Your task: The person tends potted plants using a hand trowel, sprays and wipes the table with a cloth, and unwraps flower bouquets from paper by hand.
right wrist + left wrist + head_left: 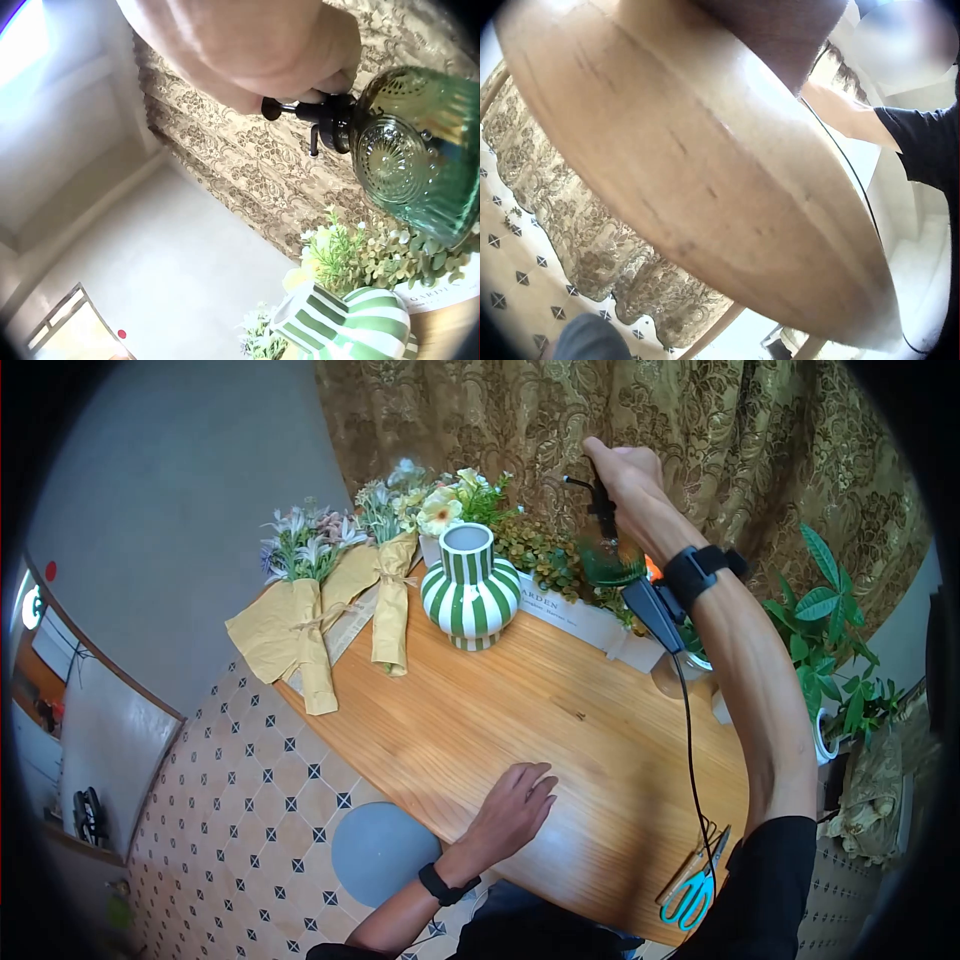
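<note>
Apparently the step is handling the embossed green glass spray bottle [409, 154], its black plastic pump [334, 121] gripped by the right hand [632, 472] before the gold-brown patterned curtain [480, 410]; the next move likely calls for a steady wrist. The left hand [512, 810], fingers loosely bent, holds nothing; contact with the light wooden table [430, 700] is unclear. Only the right wrist view resolves the embossing; only the head view shows turquoise-handled scissors [690, 895].

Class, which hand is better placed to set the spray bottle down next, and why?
Probably the right hand: it grips the spray bottle by its black top. The left hand holds nothing, well away from the bottle.
</note>
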`<action>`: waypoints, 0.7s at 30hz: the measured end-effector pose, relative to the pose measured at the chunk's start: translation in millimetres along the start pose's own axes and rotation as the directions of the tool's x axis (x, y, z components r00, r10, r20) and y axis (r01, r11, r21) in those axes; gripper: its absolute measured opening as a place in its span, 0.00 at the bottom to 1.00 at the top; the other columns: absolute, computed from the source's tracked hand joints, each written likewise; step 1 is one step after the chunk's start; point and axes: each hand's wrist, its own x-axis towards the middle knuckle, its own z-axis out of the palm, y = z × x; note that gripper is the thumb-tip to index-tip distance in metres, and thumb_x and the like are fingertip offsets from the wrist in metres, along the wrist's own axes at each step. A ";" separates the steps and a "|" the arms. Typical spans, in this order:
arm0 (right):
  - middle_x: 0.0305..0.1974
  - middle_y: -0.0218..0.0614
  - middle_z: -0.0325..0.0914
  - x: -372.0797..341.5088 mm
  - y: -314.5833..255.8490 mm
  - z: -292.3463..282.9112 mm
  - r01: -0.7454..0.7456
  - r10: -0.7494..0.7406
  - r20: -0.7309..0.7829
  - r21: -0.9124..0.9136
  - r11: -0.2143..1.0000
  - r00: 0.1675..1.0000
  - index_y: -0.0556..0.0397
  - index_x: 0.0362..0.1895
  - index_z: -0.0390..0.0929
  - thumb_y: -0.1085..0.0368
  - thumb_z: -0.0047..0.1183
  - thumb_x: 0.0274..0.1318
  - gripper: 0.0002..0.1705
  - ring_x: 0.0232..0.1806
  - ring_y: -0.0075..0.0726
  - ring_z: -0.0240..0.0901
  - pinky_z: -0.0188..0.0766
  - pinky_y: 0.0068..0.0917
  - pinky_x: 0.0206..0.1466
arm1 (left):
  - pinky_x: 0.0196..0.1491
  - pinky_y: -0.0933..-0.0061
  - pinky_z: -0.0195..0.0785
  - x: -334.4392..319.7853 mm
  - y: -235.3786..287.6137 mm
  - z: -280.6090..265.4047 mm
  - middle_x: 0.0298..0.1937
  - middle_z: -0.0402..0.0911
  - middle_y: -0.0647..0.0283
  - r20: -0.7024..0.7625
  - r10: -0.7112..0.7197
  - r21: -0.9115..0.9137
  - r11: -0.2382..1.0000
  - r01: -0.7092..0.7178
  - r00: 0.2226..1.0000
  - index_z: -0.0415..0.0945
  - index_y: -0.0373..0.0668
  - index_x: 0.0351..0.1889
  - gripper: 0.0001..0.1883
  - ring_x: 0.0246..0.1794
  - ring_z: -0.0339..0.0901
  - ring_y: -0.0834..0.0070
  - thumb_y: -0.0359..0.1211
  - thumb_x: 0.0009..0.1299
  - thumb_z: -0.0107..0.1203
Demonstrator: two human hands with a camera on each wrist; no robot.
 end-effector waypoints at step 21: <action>0.34 0.49 0.83 20.8 -25.2 109.1 0.143 -0.138 0.094 -0.052 0.988 0.986 0.75 0.34 0.81 0.45 0.64 0.52 0.35 0.34 0.41 0.79 0.73 0.42 0.39 | 0.59 0.63 0.70 2.8 -2.8 0.7 0.55 0.75 0.53 0.046 -0.018 0.053 0.999 0.015 0.999 0.77 0.34 0.51 0.16 0.56 0.72 0.58 0.32 0.68 0.61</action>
